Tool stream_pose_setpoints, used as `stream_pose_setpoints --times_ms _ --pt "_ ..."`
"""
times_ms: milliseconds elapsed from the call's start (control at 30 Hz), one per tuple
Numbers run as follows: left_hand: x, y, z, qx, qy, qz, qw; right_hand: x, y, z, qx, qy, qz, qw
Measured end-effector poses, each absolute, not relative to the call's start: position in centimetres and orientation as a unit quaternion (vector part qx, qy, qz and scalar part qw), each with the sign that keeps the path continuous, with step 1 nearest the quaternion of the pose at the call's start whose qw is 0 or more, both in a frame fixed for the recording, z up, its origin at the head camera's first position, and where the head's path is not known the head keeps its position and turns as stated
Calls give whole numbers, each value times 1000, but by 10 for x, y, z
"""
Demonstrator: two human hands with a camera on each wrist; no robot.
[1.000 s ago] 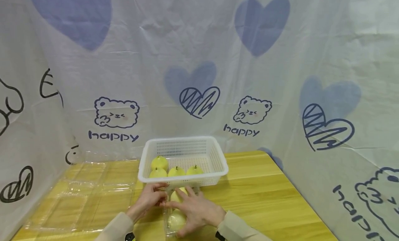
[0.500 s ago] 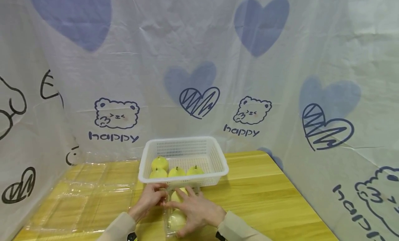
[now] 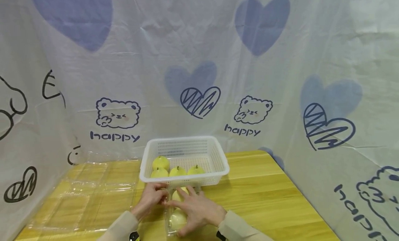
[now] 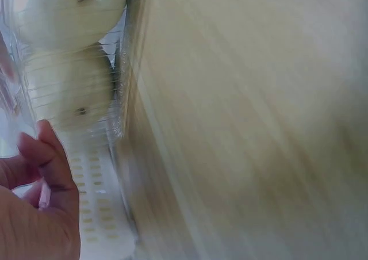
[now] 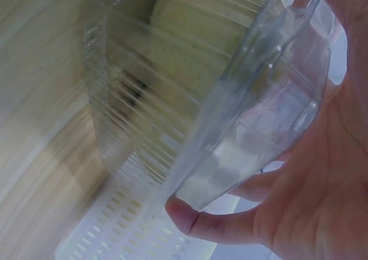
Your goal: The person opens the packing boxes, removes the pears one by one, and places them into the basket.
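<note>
A clear plastic clamshell box (image 3: 173, 230) stands on the table just in front of the white basket, its lid down over round pale yellow pears (image 3: 178, 220). My right hand (image 3: 199, 208) spans the lid from above. In the right wrist view its fingertips (image 5: 183, 214) hook over the box's rim. At the box's left edge, near the basket, my left hand (image 3: 152, 198) pinches the rim with curled fingers. The left wrist view shows two pears (image 4: 72, 87) through the ribbed plastic, close to those fingers. My right hand covers part of the box.
The white perforated basket (image 3: 184, 180) holds several yellow pears (image 3: 177, 171) along its near side. Clear plastic boxes (image 3: 67, 210) lie on the left of the wooden table (image 3: 265, 199). A patterned cloth (image 3: 199, 43) hangs behind and at both sides.
Both hands keep their place on the box, with only a slight shift in the left wrist. The head view has moved very slightly.
</note>
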State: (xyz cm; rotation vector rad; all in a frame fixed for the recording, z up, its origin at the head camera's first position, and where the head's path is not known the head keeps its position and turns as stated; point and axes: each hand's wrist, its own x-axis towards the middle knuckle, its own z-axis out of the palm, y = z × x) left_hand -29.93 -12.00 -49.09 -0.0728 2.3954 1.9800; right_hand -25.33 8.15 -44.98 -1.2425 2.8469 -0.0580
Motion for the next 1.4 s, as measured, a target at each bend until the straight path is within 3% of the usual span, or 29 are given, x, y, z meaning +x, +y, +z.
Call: stream_pose_setpoints --times_ms 233,600,1033,1300,1400 --pt "-298 -124 -493 -11 776 630 23 -253 81 -450 -404 914 -20 20" --pt "-300 -139 -496 97 766 632 71 -250 90 -444 -412 910 -40 41" --pt "-297 -141 -495 86 790 603 70 -254 109 -433 -467 874 -126 43" --pt "-298 -140 -495 86 785 609 76 -251 124 -417 -411 863 -259 137" --pt "-298 -139 -496 83 781 614 76 -252 130 -413 -401 862 -277 140"
